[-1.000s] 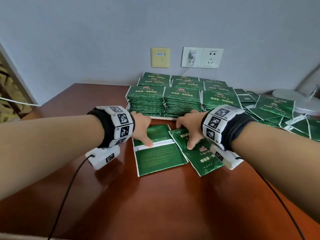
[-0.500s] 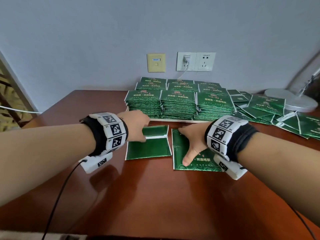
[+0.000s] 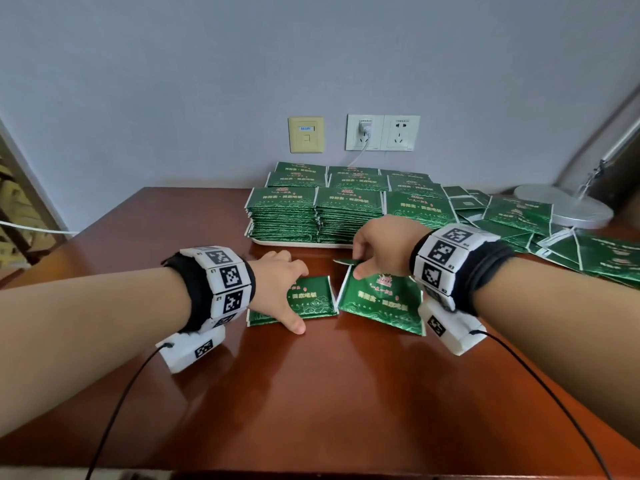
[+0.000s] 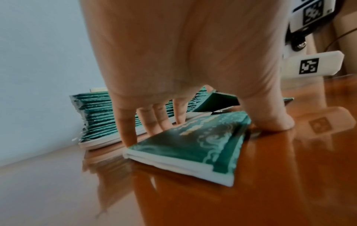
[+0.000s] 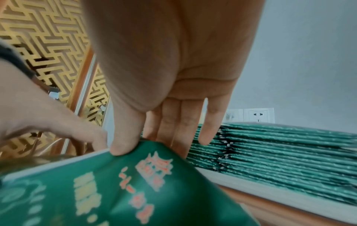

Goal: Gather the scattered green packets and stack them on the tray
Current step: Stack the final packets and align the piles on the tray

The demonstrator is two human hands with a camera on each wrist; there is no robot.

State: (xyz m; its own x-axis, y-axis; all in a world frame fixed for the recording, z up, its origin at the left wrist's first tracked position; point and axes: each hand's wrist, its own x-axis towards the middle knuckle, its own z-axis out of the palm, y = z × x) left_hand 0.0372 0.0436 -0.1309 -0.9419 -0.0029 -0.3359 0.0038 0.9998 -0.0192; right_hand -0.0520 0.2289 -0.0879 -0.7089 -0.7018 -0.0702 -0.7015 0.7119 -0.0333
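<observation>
On a glossy table (image 3: 311,393) by the wall (image 3: 207,81), left fingers (image 3: 296,268) clamp packets (image 3: 311,299); right fingers (image 3: 360,244) pinch another packet (image 3: 381,303).

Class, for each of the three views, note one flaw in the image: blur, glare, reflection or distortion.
Head view: wide-angle stretch enlarges the forearms; the glossy table shows sheen. Left wrist view: the table mirrors the left hand gripping the left packet, edges blurred. Right wrist view: the right packet pinched by the right hand is motion-blurred, lettering smeared.
</observation>
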